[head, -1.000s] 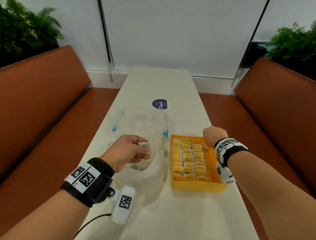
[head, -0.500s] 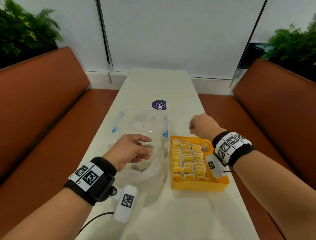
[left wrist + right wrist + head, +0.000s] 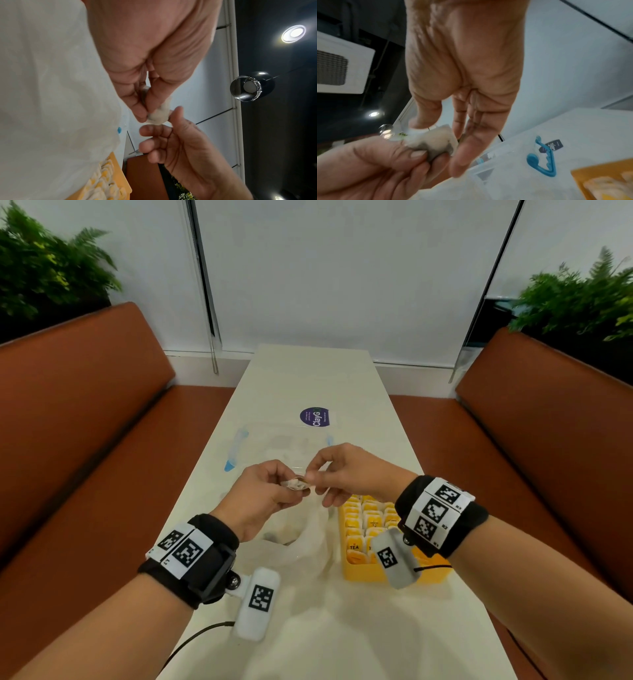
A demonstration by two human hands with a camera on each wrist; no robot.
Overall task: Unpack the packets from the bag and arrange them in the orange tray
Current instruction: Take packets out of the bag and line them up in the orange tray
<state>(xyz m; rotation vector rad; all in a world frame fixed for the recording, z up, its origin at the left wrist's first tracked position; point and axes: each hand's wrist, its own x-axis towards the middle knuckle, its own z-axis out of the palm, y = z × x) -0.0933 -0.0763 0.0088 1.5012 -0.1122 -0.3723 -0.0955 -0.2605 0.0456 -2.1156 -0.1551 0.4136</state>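
A small pale tea packet [image 3: 297, 484] is held in the air over the white plastic bag [image 3: 310, 542]. My left hand [image 3: 291, 491] pinches its left end between thumb and fingers. My right hand [image 3: 312, 476] meets it from the right, thumb and forefinger pinching the other end. In the right wrist view the tea packet [image 3: 436, 140] sits between my right thumb and fingers, with my left hand's fingers [image 3: 388, 159] gripping it below. The left wrist view shows the packet [image 3: 159, 115] at my left fingertips. The orange tray [image 3: 363, 575], on the right, holds several rows of yellow tea packets.
A clear plastic container [image 3: 274, 443] with blue clips lies on the white table [image 3: 308, 371] just beyond my hands, and a round purple sticker [image 3: 314, 416] lies farther back. Brown bench seats run along both sides of the table. A cable trails off my left wrist.
My right hand left the tray and swung left to meet the left hand. My left hand rose from the bag's mouth with a tea packet, and both hands now hold it.
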